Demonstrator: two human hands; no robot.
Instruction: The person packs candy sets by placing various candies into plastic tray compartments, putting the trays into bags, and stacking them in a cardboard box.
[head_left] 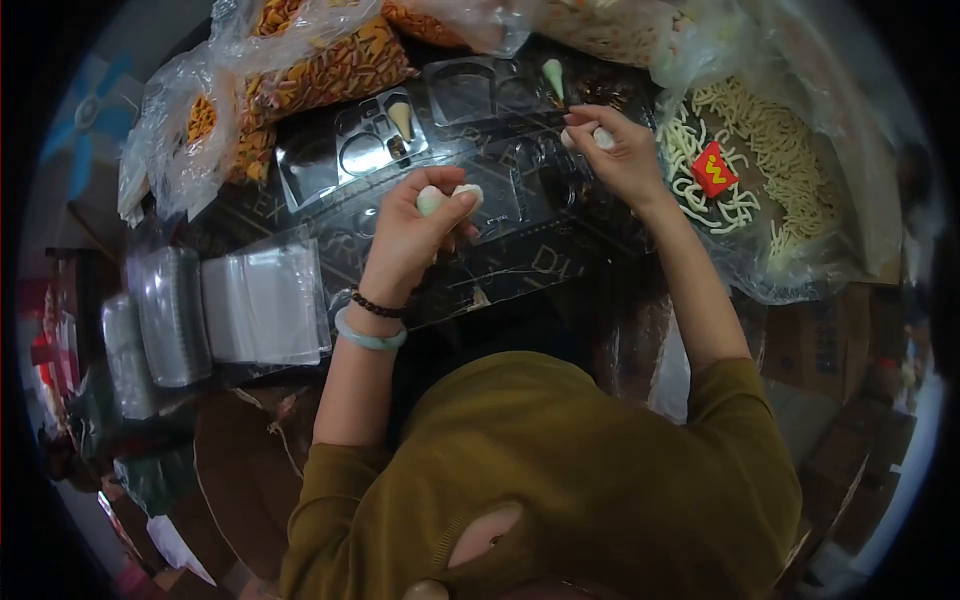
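Observation:
Fingers curled, my left hand holds small rounded toy pieces, one pale green and white and one white. Farther right, my right hand is closed in a pinch around small white rounded pieces, partly covered by the fingers. Just beyond that hand lies a small green cone-shaped piece. A beige cone-shaped piece sits in a clear moulded plastic tray past my left hand. Another clear tray lies beside it.
Bags of orange and brown pieces line the back left. At right, an open plastic bag holds pale stick-like pieces and a red carton with a yellow mark. Stacked clear trays and clear plastic sleeves lie at left.

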